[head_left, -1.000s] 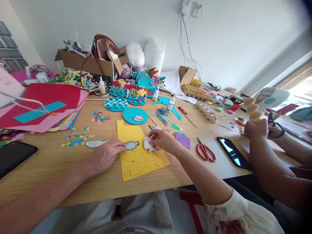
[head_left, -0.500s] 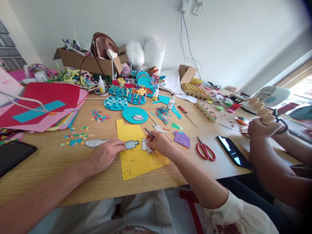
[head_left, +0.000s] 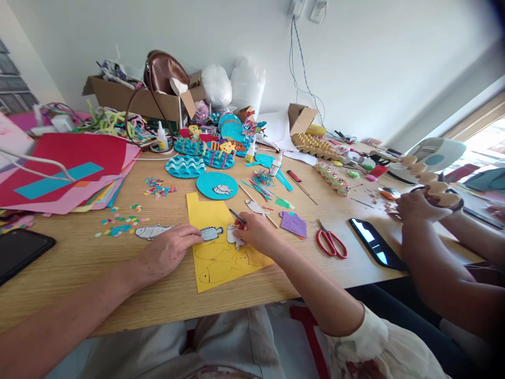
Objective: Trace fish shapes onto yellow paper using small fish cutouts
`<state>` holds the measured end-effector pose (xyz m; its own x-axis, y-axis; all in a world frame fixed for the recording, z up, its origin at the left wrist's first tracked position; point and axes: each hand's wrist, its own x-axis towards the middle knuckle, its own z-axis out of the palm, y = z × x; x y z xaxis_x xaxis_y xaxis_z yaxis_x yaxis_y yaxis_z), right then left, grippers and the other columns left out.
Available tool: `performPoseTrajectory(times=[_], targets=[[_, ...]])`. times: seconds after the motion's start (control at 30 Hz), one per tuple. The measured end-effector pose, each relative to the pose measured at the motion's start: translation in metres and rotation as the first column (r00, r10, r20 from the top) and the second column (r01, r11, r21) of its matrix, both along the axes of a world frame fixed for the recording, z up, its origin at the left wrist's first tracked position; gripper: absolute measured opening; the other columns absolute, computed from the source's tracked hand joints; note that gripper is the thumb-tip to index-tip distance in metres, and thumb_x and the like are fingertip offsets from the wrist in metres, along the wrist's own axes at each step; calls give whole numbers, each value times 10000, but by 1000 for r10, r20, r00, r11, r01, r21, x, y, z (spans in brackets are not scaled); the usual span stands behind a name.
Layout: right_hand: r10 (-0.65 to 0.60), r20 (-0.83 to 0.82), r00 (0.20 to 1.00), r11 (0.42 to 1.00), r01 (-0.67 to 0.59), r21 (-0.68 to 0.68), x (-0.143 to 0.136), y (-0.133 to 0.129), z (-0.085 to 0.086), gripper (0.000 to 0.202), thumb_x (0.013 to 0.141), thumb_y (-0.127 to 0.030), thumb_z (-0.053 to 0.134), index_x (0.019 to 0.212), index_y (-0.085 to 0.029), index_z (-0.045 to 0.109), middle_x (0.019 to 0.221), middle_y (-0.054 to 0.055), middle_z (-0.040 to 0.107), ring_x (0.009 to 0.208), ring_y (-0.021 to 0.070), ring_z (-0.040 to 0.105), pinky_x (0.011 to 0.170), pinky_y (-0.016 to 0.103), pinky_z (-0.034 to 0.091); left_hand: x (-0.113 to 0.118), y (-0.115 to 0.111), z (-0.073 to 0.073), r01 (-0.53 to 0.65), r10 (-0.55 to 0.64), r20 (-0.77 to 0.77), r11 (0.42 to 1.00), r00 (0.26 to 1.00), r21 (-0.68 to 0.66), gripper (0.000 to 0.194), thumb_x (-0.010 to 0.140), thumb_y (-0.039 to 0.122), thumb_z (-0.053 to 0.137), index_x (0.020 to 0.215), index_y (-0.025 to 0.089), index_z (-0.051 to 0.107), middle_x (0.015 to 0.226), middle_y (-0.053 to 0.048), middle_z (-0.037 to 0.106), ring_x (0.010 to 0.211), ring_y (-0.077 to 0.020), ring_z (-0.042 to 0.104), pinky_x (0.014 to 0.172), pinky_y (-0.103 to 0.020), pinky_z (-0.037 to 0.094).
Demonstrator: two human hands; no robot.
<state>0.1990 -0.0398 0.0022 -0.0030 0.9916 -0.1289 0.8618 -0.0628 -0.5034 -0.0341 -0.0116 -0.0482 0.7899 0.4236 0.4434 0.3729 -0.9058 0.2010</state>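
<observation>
A sheet of yellow paper (head_left: 215,276) with pencilled fish outlines lies in front of me. My left hand (head_left: 173,247) rests flat at its left edge, fingertips on the end of a grey-blue paper fish cutout (head_left: 212,233). My right hand (head_left: 254,231) grips a dark pen (head_left: 237,217) that points up and left. Its fingertips touch a white paper fish cutout (head_left: 233,235) on the yellow sheet and partly cover it. A striped paper fish (head_left: 152,231) lies just beyond my left hand. Another white fish cutout (head_left: 255,207) sits above my right hand.
Red-handled scissors (head_left: 330,243), a phone (head_left: 374,243) and purple paper (head_left: 294,223) lie to the right. Ahead is a blue disc (head_left: 216,186) bearing a paper fish. Paper dots (head_left: 122,225) and coloured sheets (head_left: 79,152) are leftward. A co-worker's hands (head_left: 422,205) hold an egg-carton strip.
The view has shifted slightly. My hands stay in nearly the same places on the paper. The co-worker's hands have turned the carton strip.
</observation>
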Motion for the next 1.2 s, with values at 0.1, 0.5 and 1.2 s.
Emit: performPoseTrajectory(times=[0.1, 0.5, 1.2], targets=[[-8, -73, 997, 999, 5, -36, 2, 2, -6, 117, 666, -113, 601, 755, -178, 559, 657, -21, 559, 592, 99, 518, 507, 201, 324, 0, -1, 2, -12, 12, -20, 1000, 1000, 0, 396, 794, 2, 299, 954, 139, 634, 998, -70, 628, 950, -152, 568, 836, -273, 488], [-145, -120, 982, 989, 145, -12, 55, 54, 16, 77, 743, -100, 533, 792, -159, 528, 532, -37, 545, 470, 78, 542, 392, 152, 337, -1, 0, -5, -26, 27, 13, 999, 1000, -34, 407, 828, 8, 284, 960, 149, 643, 998, -68, 620, 947, -149, 564, 842, -290, 498], [104, 245, 964, 992, -119, 47, 6, 154, -7, 205, 653, -321, 678, 789, -182, 612, 831, 56, 655, 797, 191, 583, 585, 211, 368, 2, -4, -1, -13, 14, 39, 999, 999, -33, 374, 819, 15, 304, 949, 141, 631, 984, -84, 620, 928, -171, 564, 810, -297, 499]])
